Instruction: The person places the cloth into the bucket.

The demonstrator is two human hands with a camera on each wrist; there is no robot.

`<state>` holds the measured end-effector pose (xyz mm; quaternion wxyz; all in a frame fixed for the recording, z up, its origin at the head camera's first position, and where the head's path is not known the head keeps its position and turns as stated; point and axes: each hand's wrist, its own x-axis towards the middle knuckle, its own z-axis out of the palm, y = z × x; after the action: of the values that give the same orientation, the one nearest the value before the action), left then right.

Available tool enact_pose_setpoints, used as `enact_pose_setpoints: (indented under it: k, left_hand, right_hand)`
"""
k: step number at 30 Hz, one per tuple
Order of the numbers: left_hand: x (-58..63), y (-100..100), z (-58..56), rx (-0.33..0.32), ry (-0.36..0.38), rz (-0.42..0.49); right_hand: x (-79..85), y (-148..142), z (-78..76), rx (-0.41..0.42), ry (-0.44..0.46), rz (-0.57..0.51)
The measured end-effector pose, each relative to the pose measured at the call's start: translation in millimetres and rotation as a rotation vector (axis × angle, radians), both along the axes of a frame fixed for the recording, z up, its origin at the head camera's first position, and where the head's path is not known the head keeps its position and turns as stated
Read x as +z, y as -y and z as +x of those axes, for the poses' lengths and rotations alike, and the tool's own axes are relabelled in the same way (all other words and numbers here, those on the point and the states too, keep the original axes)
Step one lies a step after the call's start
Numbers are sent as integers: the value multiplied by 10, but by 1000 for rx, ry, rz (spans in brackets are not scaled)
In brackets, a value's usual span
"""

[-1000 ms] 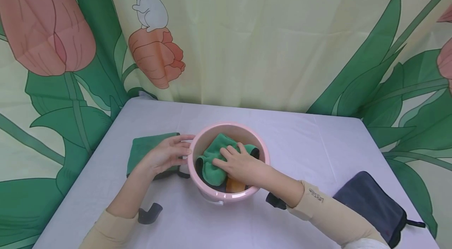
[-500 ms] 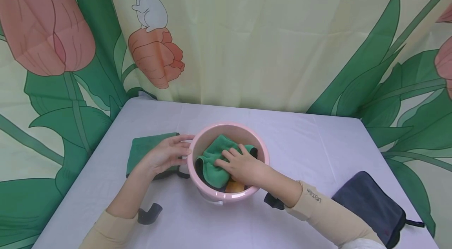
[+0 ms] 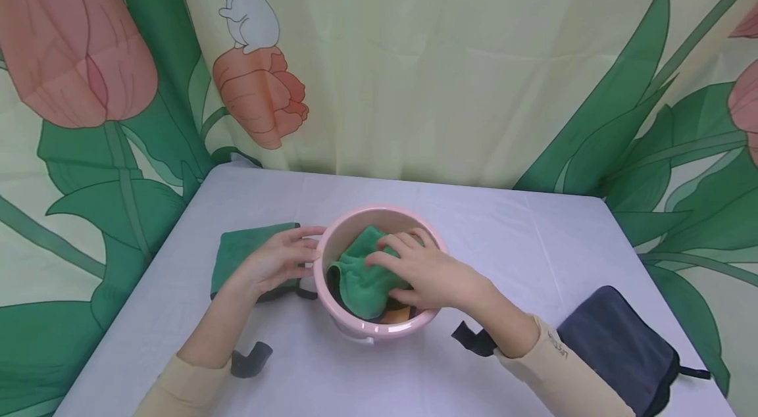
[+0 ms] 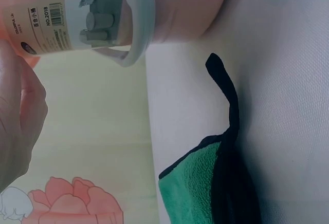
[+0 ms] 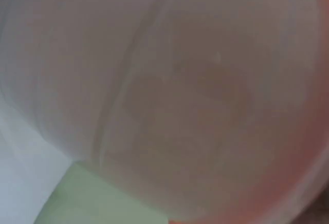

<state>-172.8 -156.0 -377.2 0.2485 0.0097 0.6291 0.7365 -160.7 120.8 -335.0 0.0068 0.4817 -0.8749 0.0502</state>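
Observation:
A pink bucket (image 3: pixel 385 331) stands on the table, holding a crumpled green cloth with dark edging (image 3: pixel 361 282) and something orange (image 3: pixel 395 316) partly hidden below it. My left hand (image 3: pixel 278 261) rests against the bucket's left rim with its fingers extended. Over the right part of the bucket is my right hand (image 3: pixel 429 272), its fingers spread and loosely bent above the cloth, gripping nothing visible. In the left wrist view, the left hand (image 4: pixel 18 116) is beside the labelled bucket wall (image 4: pixel 190 8) and its pale handle (image 4: pixel 141 18). The right wrist view shows only blurred bucket wall (image 5: pixel 195 95).
Left of the bucket lies a folded green cloth (image 3: pixel 245 249) with a dark loop, partly behind the left arm. A dark cloth (image 3: pixel 618 344) with a loop lies at the table's right side, partly under the right sleeve. A printed curtain (image 3: pixel 414 75) hangs behind the table.
My right hand has come off the green cloth and shifted slightly right and up, its fingers lifting. The left hand stays at the rim.

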Motion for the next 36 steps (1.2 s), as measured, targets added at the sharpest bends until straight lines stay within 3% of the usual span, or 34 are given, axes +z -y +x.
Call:
enact_pose_setpoints:
  k: [7,11,15,23,36]
  left_hand:
    - [-6,1,4,-6,-13,-8]
    - [-7,-1,14,-5,-14,-2]
    - [-2,-10,20,-1,-12,4]
    - [12,-21,21,2,-16,11]
    - [-9,-25,20,6,-25,3]
  right_hand:
    - [82,-286,72,-158,-138,-203]
    - [77,-535,95,-314,-226,-281]
    - [33,-827,115,-490,-259,-313]
    - [-145,-1332,219,-765,-198,-309]
    - [-535,-1971,468,-1023,-107,-262]
